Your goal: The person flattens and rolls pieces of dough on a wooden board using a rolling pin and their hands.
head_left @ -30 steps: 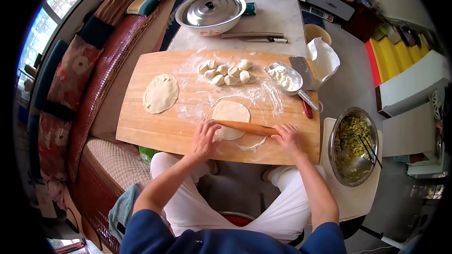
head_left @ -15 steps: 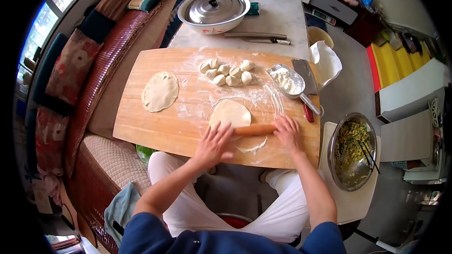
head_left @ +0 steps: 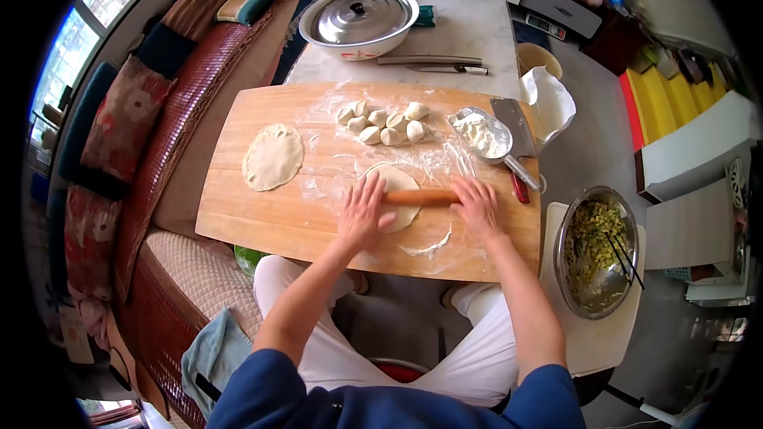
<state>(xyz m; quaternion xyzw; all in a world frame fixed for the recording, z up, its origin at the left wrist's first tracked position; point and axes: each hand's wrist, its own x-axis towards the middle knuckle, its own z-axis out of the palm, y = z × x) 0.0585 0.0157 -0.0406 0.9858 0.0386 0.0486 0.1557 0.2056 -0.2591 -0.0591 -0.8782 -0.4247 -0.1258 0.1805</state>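
Note:
A brown rolling pin [head_left: 425, 198] lies across a flat round of dough [head_left: 397, 179] on the floured wooden board [head_left: 262, 230]. My left hand [head_left: 364, 210] rests on the pin's left end with its fingers spread, covering the dough's left edge. On the right end is my right hand [head_left: 478, 205], its fingers also stretched out and lying flat. Another dough round [head_left: 273, 157] sits at the board's left. Behind the pin are several small dough pieces [head_left: 392, 137]. To their right, a metal scoop [head_left: 483, 137] holds flour.
A cleaver [head_left: 515, 127] lies by the scoop. A lidded bowl [head_left: 359, 20] and knives [head_left: 433, 59] are on the table behind the board. To the right, a metal bowl [head_left: 598, 302] holds chopped filling and black chopsticks [head_left: 622, 258]. A white bag [head_left: 548, 103] stands beyond the cleaver.
Both hands and the rolling pin have moved forward, away from my body, so the pin now crosses the middle of the dough. My right hand's fingers lie flatter than a second ago.

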